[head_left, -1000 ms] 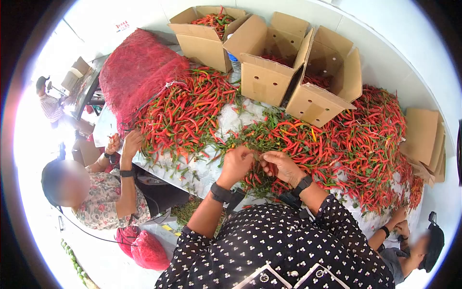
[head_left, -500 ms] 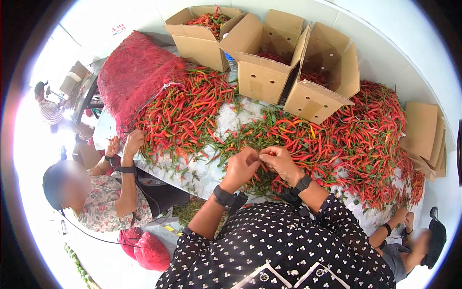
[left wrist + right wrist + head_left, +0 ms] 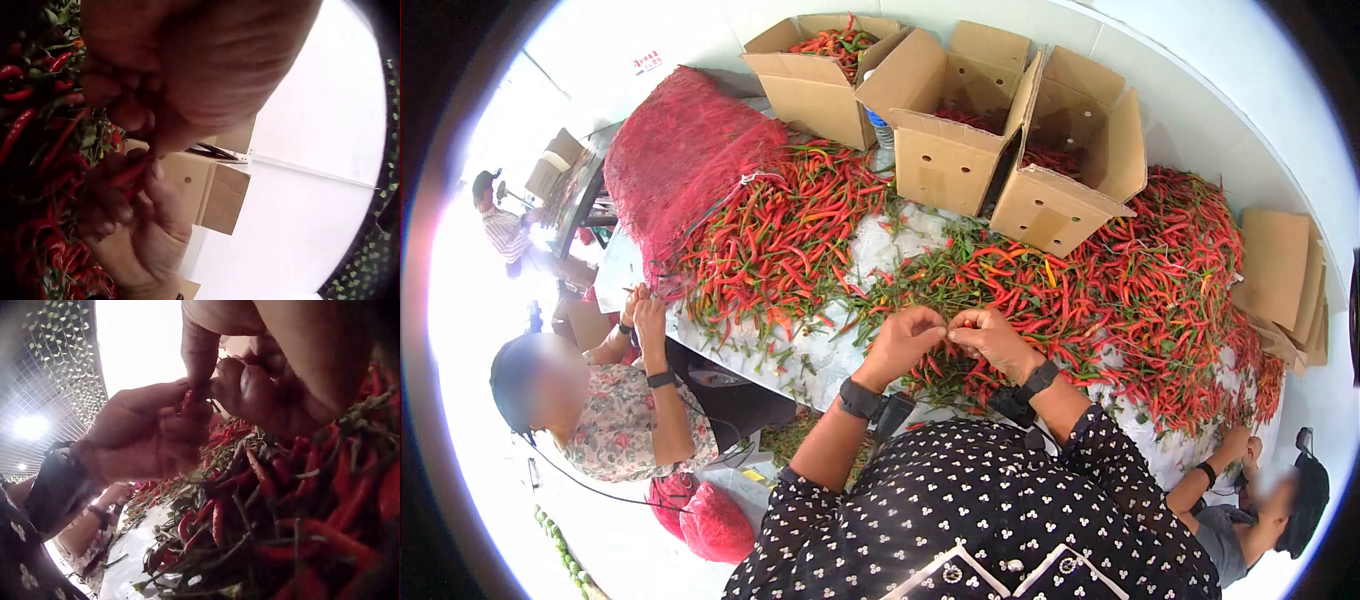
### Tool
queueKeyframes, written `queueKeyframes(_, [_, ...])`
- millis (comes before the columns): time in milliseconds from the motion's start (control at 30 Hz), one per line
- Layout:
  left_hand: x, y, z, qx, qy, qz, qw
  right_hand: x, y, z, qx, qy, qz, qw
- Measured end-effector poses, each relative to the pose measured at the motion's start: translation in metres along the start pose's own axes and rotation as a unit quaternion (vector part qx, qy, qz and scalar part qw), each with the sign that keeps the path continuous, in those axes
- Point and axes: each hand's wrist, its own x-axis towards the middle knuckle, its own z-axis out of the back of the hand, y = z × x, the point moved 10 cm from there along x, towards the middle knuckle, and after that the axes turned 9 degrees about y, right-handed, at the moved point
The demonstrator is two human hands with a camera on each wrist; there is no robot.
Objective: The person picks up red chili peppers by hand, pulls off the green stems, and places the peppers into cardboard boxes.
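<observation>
Over the chili heap (image 3: 1010,290), my two hands meet at the fingertips. My right hand (image 3: 1002,346) holds a red chili (image 3: 130,175) in its curled fingers, seen in the left wrist view with the thumb along it. My left hand (image 3: 900,345) pinches with thumb and forefinger right at the right hand's fingertips. Red chili also shows between the left hand's fingers (image 3: 165,419) in the right wrist view. The pinched end is mostly hidden by the fingers. Loose red chilies (image 3: 262,475) with green stems lie just below both hands.
Three cardboard boxes (image 3: 945,165) with chilies stand at the back, a bottle (image 3: 880,128) between two of them. A red mesh sack (image 3: 690,150) spills chilies at left. Flattened cardboard (image 3: 1275,270) leans at right. A person (image 3: 630,405) works at left, another (image 3: 1250,510) at right.
My hands come together at the fingertips, with the right hand turning slightly and a bit of red showing in it. The person at left has drawn both hands together.
</observation>
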Motion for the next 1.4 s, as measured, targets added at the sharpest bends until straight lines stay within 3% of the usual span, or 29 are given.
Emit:
queueKeyframes(100, [-0.003,0.001,0.0,0.046,-0.006,-0.003,0.999,0.003,-0.01,-0.006,0.045,0.019,-0.025,0.998])
queueKeyframes(133, [-0.009,-0.024,0.009,0.179,-0.087,-0.098,0.975,0.003,-0.016,-0.008,0.088,0.024,-0.036,0.995])
queueKeyframes(167, [-0.021,-0.048,0.01,0.307,-0.166,-0.188,0.918,0.003,-0.018,-0.007,0.088,0.024,-0.037,0.995])
queueKeyframes(200, [-0.021,-0.047,0.013,0.306,-0.166,-0.187,0.918,0.003,-0.019,-0.01,0.109,0.03,-0.042,0.993])
queueKeyframes(267, [-0.029,-0.027,0.064,0.246,-0.318,-0.058,0.914,0.001,-0.017,-0.011,0.13,0.034,-0.044,0.99])
queueKeyframes(300, [-0.028,-0.027,0.073,0.246,-0.318,-0.058,0.914,-0.001,-0.016,-0.012,0.174,0.043,-0.037,0.983])
queueKeyframes(367, [-0.02,-0.026,0.083,0.395,-0.282,0.014,0.874,-0.002,-0.016,-0.012,0.216,0.054,-0.03,0.974])
queueKeyframes(433, [-0.01,-0.019,0.08,0.446,-0.254,0.013,0.858,0.0,-0.009,-0.016,0.281,0.092,0.015,0.955])
queueKeyframes(500, [0.0,-0.014,0.066,0.549,-0.226,0.026,0.804,0.0,-0.004,-0.019,0.297,0.122,0.036,0.946])
queueKeyframes(533, [0.002,-0.007,0.068,0.524,-0.231,0.067,0.817,-0.001,0.002,-0.022,0.312,0.152,0.055,0.936])
queueKeyframes(633, [-0.001,-0.01,0.067,0.537,-0.261,0.053,0.801,-0.006,0.008,-0.023,0.337,0.148,0.048,0.929])
queueKeyframes(867, [-0.02,0.004,0.07,0.473,-0.224,0.026,0.852,-0.001,-0.015,-0.003,0.164,0.039,-0.007,0.986])
queueKeyframes(933, [-0.032,-0.007,0.062,0.362,-0.215,-0.044,0.906,0.004,-0.016,0.001,0.161,-0.002,-0.012,0.987])
queueKeyframes(1033, [-0.045,-0.031,0.039,0.347,-0.192,-0.087,0.914,0.012,-0.005,-0.004,0.145,-0.013,-0.001,0.989])
queueKeyframes(1100, [-0.046,-0.024,0.031,0.333,-0.177,-0.063,0.924,0.017,0.0,-0.013,0.158,0.004,0.0,0.987])
queueKeyframes(1200, [-0.046,-0.02,0.017,0.284,-0.144,-0.095,0.943,0.021,0.0,-0.02,0.141,0.016,-0.003,0.99])
queueKeyframes(1300, [-0.045,0.002,0.026,0.206,-0.167,-0.043,0.963,0.015,0.01,-0.023,0.096,-0.006,0.017,0.995])
queueKeyframes(1333, [-0.044,0.002,0.025,0.206,-0.166,-0.043,0.963,0.011,0.024,-0.022,0.002,-0.034,0.059,0.998])
queueKeyframes(1367, [-0.044,0.014,0.03,0.129,-0.179,-0.004,0.975,0.006,0.037,-0.022,-0.091,-0.062,0.102,0.989])
queueKeyframes(1400, [-0.044,0.026,0.034,0.051,-0.189,0.035,0.98,0.007,0.035,-0.023,-0.091,-0.063,0.102,0.989])
